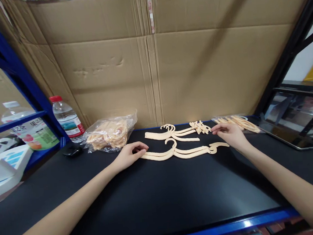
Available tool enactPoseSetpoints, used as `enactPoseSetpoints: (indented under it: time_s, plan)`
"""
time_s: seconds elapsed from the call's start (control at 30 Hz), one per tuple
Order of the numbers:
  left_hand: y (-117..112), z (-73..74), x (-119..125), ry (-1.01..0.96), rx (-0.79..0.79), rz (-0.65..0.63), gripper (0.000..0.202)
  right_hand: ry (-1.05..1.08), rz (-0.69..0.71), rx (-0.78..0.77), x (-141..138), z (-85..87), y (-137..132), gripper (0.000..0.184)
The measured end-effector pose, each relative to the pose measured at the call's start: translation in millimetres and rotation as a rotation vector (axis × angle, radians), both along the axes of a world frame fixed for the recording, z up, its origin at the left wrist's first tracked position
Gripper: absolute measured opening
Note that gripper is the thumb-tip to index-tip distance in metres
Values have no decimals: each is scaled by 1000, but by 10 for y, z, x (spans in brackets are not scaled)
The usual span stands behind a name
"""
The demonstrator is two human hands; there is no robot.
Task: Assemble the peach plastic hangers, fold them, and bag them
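A cream plastic clothes hanger (187,153) lies on the dark tabletop, its hook pointing away from me. My left hand (131,156) is closed with thumb and fingers on the hanger's left end, which they partly hide. At its right end sits a loose curved cream piece (219,145). Beyond it lie several more cream hangers (159,135), overlapping. Small cream parts (200,127) are heaped by their right ends. My right hand (232,135) hovers beside this heap, fingers pinched together; whatever may be between the fingertips is too small to make out.
A clear bag of cream parts (110,133) is at the back left, near a red-capped water bottle (68,120) and a black object (72,150). More cream pieces in a bag (242,123) and a dark tablet-like slab (288,136) lie right. Cardboard (209,60) stands behind.
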State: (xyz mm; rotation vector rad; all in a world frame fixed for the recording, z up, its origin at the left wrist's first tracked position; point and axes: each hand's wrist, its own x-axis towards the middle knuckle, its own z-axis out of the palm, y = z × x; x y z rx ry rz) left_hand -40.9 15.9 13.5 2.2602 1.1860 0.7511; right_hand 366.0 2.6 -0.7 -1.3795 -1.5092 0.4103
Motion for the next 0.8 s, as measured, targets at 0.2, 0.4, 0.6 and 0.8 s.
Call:
enactPoseSetpoints:
  time_s: [0.2, 0.4, 0.6, 0.8]
  plan:
    - [-8, 7, 6, -3, 5, -3, 24, -34, 0, 28, 5, -19, 7, 16]
    - [-3, -5, 4, -1, 1, 0, 23, -59, -10, 36, 35, -47, 18, 18]
    - [11, -16, -5, 9, 4, 0, 24, -79, -14, 31, 45, -49, 27, 19]
    - [12, -10, 2, 14, 9, -7, 23, -105, -41, 23, 37, -39, 15, 22]
